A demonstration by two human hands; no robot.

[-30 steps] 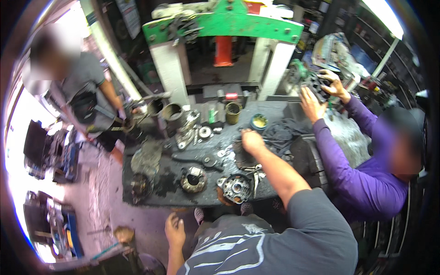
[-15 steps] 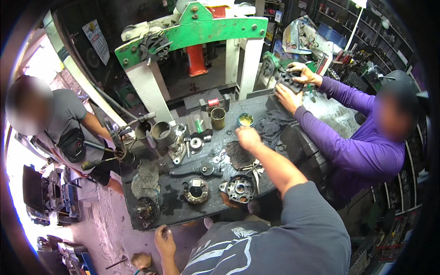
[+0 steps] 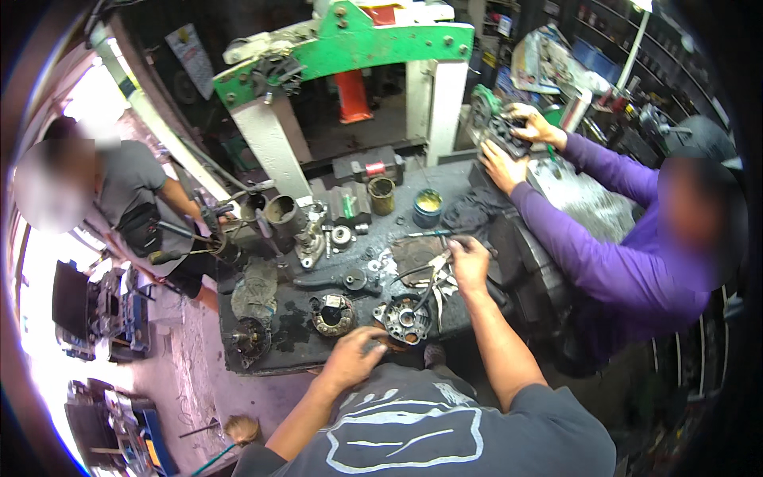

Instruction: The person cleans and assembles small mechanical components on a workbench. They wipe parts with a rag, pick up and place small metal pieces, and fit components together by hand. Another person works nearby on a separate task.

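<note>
Both hands have shifted since the earlier frame: the left hand (image 3: pixel 354 359) has come up to the bench's (image 3: pixel 294 348) near edge, and the right hand (image 3: pixel 470 264) has drawn back toward the person from the jar (image 3: pixel 427 208). Left to right, the bench's near side bears one dark round part (image 3: pixel 249 340), one metal ring (image 3: pixel 334 315) and one round metal housing (image 3: pixel 408 316). That housing is just right of the left hand, which is the nearer one; whether they touch, I cannot tell. From the right hand, it lies to the left and nearer the person. The left fingers are partly curled; I cannot tell whether they hold anything. Farther back lies one thin rod (image 3: pixel 427 234), its long axis running roughly sideways, its right end just beside the right fingertips. The right fingers are bent nearly together; their hold is unclear. Beyond the rod stands one open jar, with one dark cloth (image 3: pixel 474 210) to its right.
</note>
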